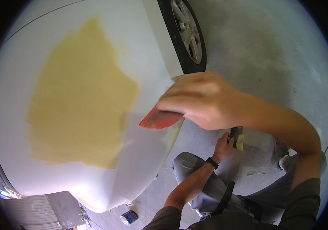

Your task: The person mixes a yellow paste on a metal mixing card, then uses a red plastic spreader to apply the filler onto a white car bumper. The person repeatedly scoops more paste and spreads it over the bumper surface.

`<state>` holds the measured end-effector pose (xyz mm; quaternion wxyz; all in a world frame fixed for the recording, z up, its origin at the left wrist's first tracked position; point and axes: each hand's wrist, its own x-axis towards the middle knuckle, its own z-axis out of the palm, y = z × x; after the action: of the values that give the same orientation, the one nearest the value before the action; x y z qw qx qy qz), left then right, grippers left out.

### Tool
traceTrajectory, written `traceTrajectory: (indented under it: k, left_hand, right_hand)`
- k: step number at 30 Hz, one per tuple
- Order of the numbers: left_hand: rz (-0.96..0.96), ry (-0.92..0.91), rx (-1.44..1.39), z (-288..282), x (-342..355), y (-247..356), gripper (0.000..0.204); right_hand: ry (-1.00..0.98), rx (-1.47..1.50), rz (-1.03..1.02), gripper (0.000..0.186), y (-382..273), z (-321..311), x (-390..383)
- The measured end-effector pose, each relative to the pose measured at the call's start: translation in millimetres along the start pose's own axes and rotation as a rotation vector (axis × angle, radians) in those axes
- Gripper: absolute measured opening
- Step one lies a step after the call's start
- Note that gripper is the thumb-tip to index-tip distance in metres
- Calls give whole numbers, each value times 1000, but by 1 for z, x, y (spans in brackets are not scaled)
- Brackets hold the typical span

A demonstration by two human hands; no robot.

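My right hand (pixel 204 100) is closed round a red filler spreader (pixel 161 119), its edge turned toward a white car body panel (pixel 106 188). Whether the spreader touches the panel, I cannot tell. A broad patch of yellow body filler (pixel 81 97) covers much of the panel, just left of the spreader. Lower down, beneath my right forearm, my left hand (pixel 223 147) grips a dark, flat-looking piece (pixel 236 133) with a lump of yellow filler (pixel 240 142) on it. My right forearm and hand hide part of that dark piece.
A car wheel (pixel 189 32) with a black tyre stands at the top, beside the panel. On the grey concrete floor (pixel 256 50) below lies a dark blue can (pixel 129 217) with small scraps near it. My bent legs (pixel 198 168) are under my arms.
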<state>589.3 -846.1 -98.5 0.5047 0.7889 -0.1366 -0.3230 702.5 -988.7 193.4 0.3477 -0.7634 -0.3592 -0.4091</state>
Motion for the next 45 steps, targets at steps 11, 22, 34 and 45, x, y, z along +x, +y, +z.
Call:
traceTrajectory:
  k: [11,22,34,45]
  left_hand:
    - [381,284,-186,-58,-88,153,37]
    - [625,311,-435,-84,-124,219,33]
    - [947,1321,-37,-201,-238,200,34]
    - [724,2019,2380,-444,-437,389,57]
  right_hand:
    - [80,281,985,27,-114,-165,-72]
    - [-224,-353,239,44,-161,-121,-79]
    - [141,315,917,19,-101,-135,-58]
    - [169,149,233,25,-54,-45,64]
